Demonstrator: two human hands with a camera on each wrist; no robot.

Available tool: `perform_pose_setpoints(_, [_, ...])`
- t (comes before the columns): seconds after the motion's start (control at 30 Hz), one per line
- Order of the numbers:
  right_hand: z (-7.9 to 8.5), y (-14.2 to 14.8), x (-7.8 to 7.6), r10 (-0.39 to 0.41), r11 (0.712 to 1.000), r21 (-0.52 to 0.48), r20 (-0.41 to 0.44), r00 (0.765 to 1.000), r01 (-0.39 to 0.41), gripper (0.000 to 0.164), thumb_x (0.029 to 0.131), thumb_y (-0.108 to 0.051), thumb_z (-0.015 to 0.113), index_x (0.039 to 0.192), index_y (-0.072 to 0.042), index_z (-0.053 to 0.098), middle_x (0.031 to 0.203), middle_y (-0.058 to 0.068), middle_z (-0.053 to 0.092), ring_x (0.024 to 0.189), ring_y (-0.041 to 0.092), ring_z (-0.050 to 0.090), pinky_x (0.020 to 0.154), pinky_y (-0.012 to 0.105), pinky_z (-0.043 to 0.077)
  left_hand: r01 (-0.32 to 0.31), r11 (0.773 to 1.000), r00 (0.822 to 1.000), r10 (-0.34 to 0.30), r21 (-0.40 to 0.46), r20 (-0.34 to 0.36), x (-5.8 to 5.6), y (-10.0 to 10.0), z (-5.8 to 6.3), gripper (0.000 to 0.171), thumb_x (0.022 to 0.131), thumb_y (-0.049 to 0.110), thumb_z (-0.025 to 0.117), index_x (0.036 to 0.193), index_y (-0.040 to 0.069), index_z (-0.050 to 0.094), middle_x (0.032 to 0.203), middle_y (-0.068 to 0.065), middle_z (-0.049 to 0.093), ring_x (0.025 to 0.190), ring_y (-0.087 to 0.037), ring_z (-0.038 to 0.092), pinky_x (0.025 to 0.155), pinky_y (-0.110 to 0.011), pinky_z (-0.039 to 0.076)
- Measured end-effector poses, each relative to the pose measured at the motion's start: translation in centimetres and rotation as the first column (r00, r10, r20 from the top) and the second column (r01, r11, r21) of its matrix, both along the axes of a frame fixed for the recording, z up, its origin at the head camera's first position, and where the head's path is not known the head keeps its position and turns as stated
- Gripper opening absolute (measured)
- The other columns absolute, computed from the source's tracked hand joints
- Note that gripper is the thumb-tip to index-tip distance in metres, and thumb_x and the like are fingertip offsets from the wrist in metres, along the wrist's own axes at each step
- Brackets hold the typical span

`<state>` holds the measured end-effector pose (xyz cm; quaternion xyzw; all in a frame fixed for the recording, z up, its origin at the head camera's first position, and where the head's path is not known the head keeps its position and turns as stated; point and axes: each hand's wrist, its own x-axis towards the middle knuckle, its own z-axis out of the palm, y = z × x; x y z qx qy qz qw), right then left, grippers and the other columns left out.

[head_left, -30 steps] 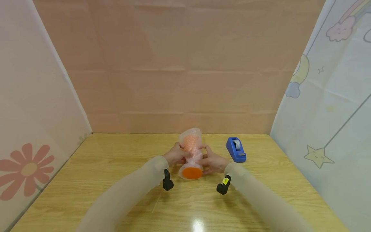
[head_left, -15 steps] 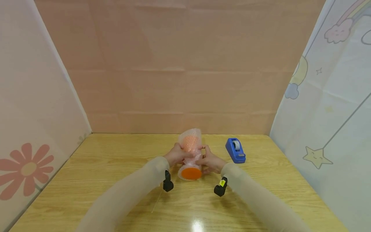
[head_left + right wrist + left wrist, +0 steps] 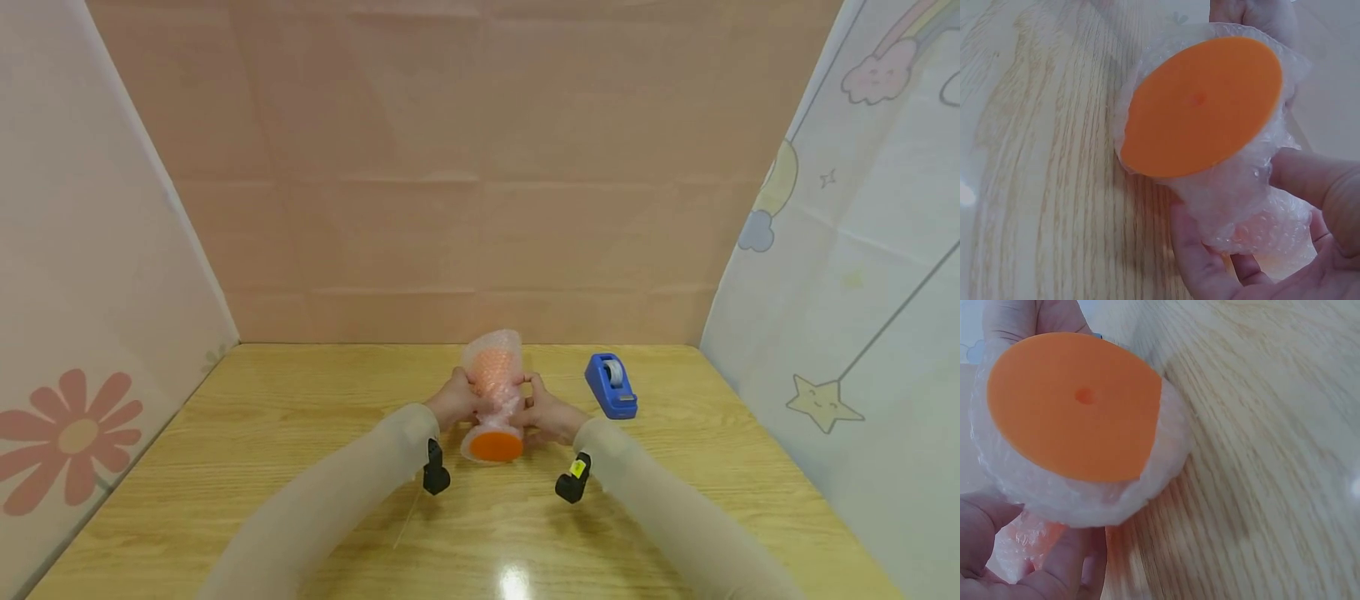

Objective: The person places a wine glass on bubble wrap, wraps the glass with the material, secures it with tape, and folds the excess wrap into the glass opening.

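Note:
A vase-shaped orange object wrapped in bubble wrap lies on its side near the middle of the wooden table. Its flat orange base faces toward me and is bare of wrap, with a small dimple at its centre. My left hand grips the narrow waist from the left, thumb and fingers curled around it. From the right, my right hand holds the same waist; in the right wrist view its thumb presses the crinkled wrap and the fingers reach underneath. The wider far end is covered in clear bubble wrap.
A blue tape dispenser with a roll of clear tape stands right of the right hand. Behind the table rises a brownish-pink backdrop, with patterned cloth panels at both sides. A thin pale strand lies near the left forearm.
My left thumb has drawn back from the front of the waist to its left side. The wrapped object and the right hand stay nearly where they were.

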<state>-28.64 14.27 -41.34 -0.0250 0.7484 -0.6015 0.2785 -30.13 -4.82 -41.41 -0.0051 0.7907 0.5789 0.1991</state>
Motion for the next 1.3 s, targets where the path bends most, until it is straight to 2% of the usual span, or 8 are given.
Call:
perform_pose_setpoints(0.23, [0.5, 0.0, -0.1, 0.013, 1.000, 0.013, -0.013, 1.000, -0.013, 0.072, 0.087, 0.007, 0.061, 0.136, -0.020, 0.016, 0.122, 0.021, 0.040, 0.089, 0.026, 0.053, 0.069, 0.031, 0.054, 0.006, 1.000, 1.000, -0.006, -0.021, -0.001, -0.2, 0.0, 0.1, 0.064, 0.083, 0.003, 0.073, 0.128, 0.002, 0.028, 0.117, -0.017, 0.044, 0.095, -0.027, 0.056, 0.086, -0.038, 0.055])
perform_pose_setpoints(0.43, [0.4, -0.1, -0.1, 0.015, 1.000, 0.002, -0.009, 1.000, -0.015, 0.074, 0.086, 0.009, 0.062, 0.136, -0.020, 0.017, 0.118, 0.020, 0.040, 0.083, 0.024, 0.052, 0.068, 0.029, 0.051, 0.001, 1.000, 1.000, -0.001, -0.019, 0.010, 0.0, 0.0, 0.3, 0.065, 0.083, 0.003, 0.074, 0.128, 0.003, 0.027, 0.120, -0.018, 0.043, 0.097, -0.028, 0.055, 0.090, -0.041, 0.053])
perform_pose_setpoints(0.67, [0.7, -0.3, -0.1, 0.007, 1.000, 0.008, -0.021, 1.000, -0.007, 0.073, 0.086, 0.009, 0.061, 0.137, -0.020, 0.017, 0.119, 0.020, 0.037, 0.085, 0.025, 0.051, 0.067, 0.029, 0.048, 0.000, 1.000, 1.000, 0.001, 0.024, -0.024, -0.1, -0.1, 0.4, 0.075, 0.081, -0.004, 0.072, 0.133, 0.006, 0.018, 0.114, -0.019, 0.042, 0.087, -0.027, 0.056, 0.078, -0.036, 0.057])
perform_pose_setpoints(0.77, [0.8, -0.3, -0.1, 0.029, 1.000, 0.007, -0.028, 0.999, -0.029, 0.067, 0.091, 0.002, 0.060, 0.137, -0.021, 0.018, 0.120, 0.019, 0.038, 0.088, 0.026, 0.053, 0.070, 0.030, 0.050, -0.008, 0.999, 1.000, 0.010, 0.043, -0.027, -0.1, -0.2, 0.4, 0.075, 0.080, -0.007, 0.071, 0.133, 0.006, 0.018, 0.115, -0.019, 0.039, 0.087, -0.028, 0.055, 0.077, -0.036, 0.057])
perform_pose_setpoints(0.9, [0.6, 0.4, -0.3, 0.098, 0.992, -0.081, -0.010, 0.995, -0.099, 0.053, 0.100, -0.012, 0.052, 0.138, -0.023, 0.017, 0.119, 0.017, 0.043, 0.092, 0.026, 0.055, 0.074, 0.032, 0.051, -0.022, 0.999, 1.000, 0.022, 0.049, -0.014, -0.1, -0.2, 0.4, 0.072, 0.080, -0.008, 0.070, 0.130, 0.005, 0.020, 0.118, -0.019, 0.037, 0.092, -0.029, 0.054, 0.080, -0.039, 0.056])
perform_pose_setpoints(1.0, [0.3, 1.1, -0.5, 0.137, 0.977, -0.169, 0.012, 0.991, -0.133, 0.051, 0.101, -0.009, 0.047, 0.139, -0.024, 0.018, 0.116, 0.014, 0.049, 0.093, 0.024, 0.056, 0.076, 0.034, 0.051, -0.032, 0.999, 0.999, 0.032, 0.034, -0.004, 0.0, -0.3, 0.4, 0.072, 0.080, -0.009, 0.070, 0.130, 0.006, 0.021, 0.118, -0.020, 0.038, 0.091, -0.028, 0.053, 0.081, -0.039, 0.056])
perform_pose_setpoints(1.13, [-0.1, 1.5, -0.5, 0.121, 0.969, -0.222, 0.029, 0.992, -0.112, 0.055, 0.097, 0.001, 0.049, 0.141, -0.022, 0.025, 0.116, 0.012, 0.052, 0.095, 0.024, 0.057, 0.080, 0.035, 0.054, -0.032, 0.999, 0.999, 0.031, 0.035, 0.004, 0.2, -0.4, 0.2, 0.072, 0.079, -0.011, 0.070, 0.129, 0.005, 0.021, 0.118, -0.020, 0.038, 0.083, -0.026, 0.054, 0.073, -0.034, 0.056])
perform_pose_setpoints(1.3, [-0.3, 1.5, -0.3, 0.080, 0.963, -0.259, 0.011, 0.997, -0.074, 0.048, 0.097, 0.001, 0.050, 0.138, -0.018, 0.033, 0.131, 0.016, 0.041, 0.101, 0.024, 0.055, 0.081, 0.034, 0.053, -0.023, 0.999, 1.000, 0.022, 0.046, 0.014, 0.3, -0.4, 0.2, 0.071, 0.079, -0.010, 0.071, 0.127, 0.006, 0.021, 0.118, -0.021, 0.039, 0.079, -0.024, 0.054, 0.068, -0.032, 0.056])
